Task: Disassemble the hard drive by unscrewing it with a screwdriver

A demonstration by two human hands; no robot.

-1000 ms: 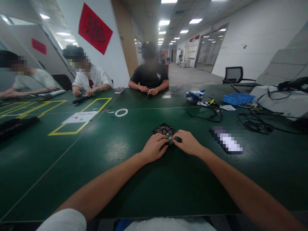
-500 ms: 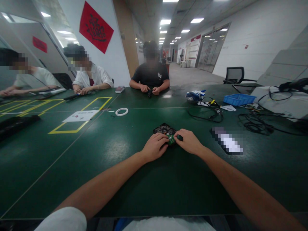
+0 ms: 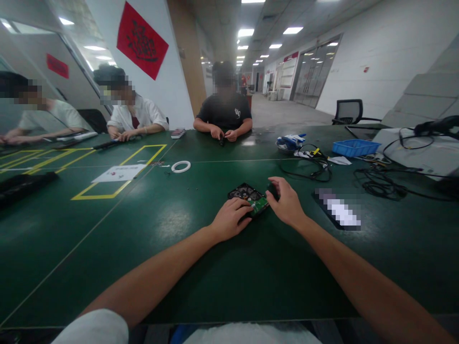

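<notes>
A hard drive (image 3: 247, 192) lies on the table in front of me, dark on its far part with a green circuit board (image 3: 258, 204) on its near right part. My left hand (image 3: 231, 217) grips its near left edge, fingers on top and thumb at the near side. Just right of the drive and apart from it, my right hand (image 3: 286, 203) is raised, thumb and fingers closed around a small dark object (image 3: 273, 192). Most of that object is hidden by the fingers, so its exact kind does not show.
A phone (image 3: 337, 210) lies right of my right hand. Beyond it are black cables (image 3: 383, 184), a blue tray (image 3: 356, 148) and a blue-and-white bundle (image 3: 289, 142). A white ring (image 3: 180, 166) and a paper sheet (image 3: 118, 173) lie left. Several people sit around the table.
My right hand has lifted off the circuit board and moved slightly up and right with the dark object, uncovering more green board. My left hand stays on the hard drive.
</notes>
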